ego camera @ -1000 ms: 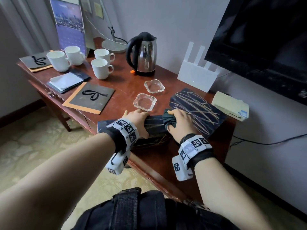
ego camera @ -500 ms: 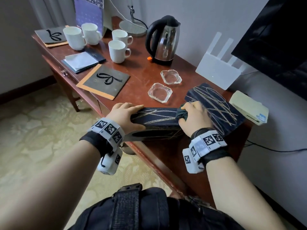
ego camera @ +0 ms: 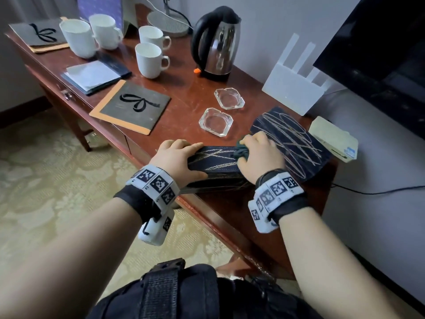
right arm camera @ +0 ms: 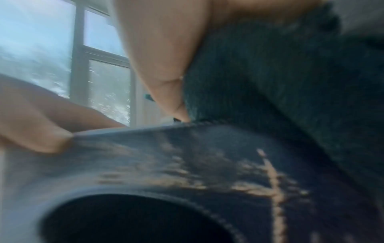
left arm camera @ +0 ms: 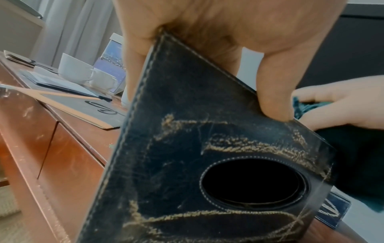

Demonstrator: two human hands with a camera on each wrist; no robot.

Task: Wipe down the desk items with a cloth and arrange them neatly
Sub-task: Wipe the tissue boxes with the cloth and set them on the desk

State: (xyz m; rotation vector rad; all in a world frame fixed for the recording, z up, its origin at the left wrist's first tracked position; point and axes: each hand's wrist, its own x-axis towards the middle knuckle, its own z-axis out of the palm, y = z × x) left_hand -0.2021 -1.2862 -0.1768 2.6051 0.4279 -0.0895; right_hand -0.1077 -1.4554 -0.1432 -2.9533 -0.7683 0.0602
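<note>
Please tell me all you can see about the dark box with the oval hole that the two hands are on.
The box looks like dark navy leather with pale stitching along its edges and around an oval hole in one face. Tan scratch-like marks cross its faces. It stands at the desk's near edge, the holed face turned towards the person. The left hand grips its left end, thumb on the holed face. The right hand presses a dark green cloth on its upper side. Behind it lies a similarly scratched dark board.

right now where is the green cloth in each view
head: green cloth bunched under the right hand, centre.
left wrist: right edge, behind the tissue box.
right wrist: upper right, pressed on the box.
Shared landmark: the box's oval opening.
</note>
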